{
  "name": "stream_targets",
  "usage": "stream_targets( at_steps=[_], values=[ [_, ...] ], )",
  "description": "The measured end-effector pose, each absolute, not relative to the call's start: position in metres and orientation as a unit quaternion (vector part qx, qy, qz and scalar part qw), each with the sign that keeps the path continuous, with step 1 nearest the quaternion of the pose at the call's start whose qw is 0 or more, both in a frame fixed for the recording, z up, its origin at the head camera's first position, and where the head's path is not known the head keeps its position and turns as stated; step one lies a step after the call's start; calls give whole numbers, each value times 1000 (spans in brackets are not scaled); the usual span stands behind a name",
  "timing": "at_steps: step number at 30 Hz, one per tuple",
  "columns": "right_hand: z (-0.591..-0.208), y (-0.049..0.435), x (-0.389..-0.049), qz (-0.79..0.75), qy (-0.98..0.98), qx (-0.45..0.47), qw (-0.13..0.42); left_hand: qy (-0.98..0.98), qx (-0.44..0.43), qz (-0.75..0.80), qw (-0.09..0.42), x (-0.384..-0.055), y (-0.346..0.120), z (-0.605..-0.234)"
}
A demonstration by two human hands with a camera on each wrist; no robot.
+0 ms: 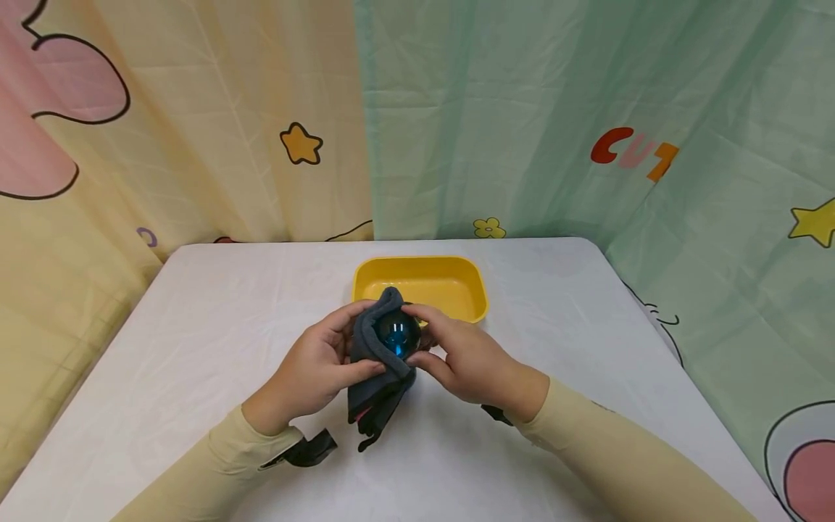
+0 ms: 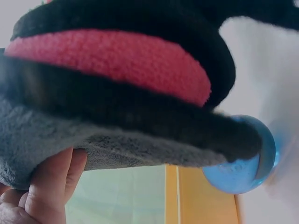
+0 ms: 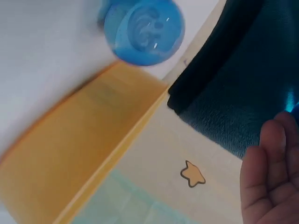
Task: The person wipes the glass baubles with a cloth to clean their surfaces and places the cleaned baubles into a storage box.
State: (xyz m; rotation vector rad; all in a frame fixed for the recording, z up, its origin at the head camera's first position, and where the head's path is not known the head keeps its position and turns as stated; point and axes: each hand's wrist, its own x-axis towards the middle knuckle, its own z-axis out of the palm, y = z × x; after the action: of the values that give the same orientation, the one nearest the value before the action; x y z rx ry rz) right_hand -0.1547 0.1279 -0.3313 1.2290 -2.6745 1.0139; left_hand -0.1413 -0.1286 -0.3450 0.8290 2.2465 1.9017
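Note:
In the head view my left hand [image 1: 320, 362] grips a thick grey cloth [image 1: 362, 355] with dark edging, folded around the left side of a glossy dark-blue ball [image 1: 399, 333]. My right hand [image 1: 463, 355] holds that ball from the right, thumb below and index finger on top. The lower end of the cloth hangs down in dark flaps. Seen from the left wrist, a pink fleecy layer [image 2: 117, 56] shows between two black-edged layers, and left-hand fingers [image 2: 51, 186] press the grey side. In the right wrist view, right-hand fingers [image 3: 275, 163] overlap the cloth [image 3: 224, 88].
Behind the hands a shallow yellow tray [image 1: 479, 304] stands on the white-covered table [image 1: 554, 304]. A translucent blue round object [image 3: 145, 30] is beside the tray in both wrist views, hidden in the head view. Printed curtains [image 1: 522, 109] hang behind the table.

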Motion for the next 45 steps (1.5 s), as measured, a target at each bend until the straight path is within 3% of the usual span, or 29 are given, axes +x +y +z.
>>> stream_targets(
  at_steps=[7, 15, 25, 35, 45],
  values=[
    [-339, 126, -154, 430, -827, 359, -45, 740, 265, 616, 50, -141, -128, -349],
    [-337, 124, -152, 389, -827, 406, -2, 732, 267, 625, 36, -142, -131, -350],
    [-330, 123, -152, 297, -869, 394, 24, 719, 272, 638, 44, -141, -131, -347],
    [-335, 124, -152, 375, -856, 354, -19, 721, 270, 636, 53, -139, -129, -347],
    [-336, 124, -152, 381, -822, 423, -5, 727, 268, 631, 43, -140, -133, -348]
  ],
)
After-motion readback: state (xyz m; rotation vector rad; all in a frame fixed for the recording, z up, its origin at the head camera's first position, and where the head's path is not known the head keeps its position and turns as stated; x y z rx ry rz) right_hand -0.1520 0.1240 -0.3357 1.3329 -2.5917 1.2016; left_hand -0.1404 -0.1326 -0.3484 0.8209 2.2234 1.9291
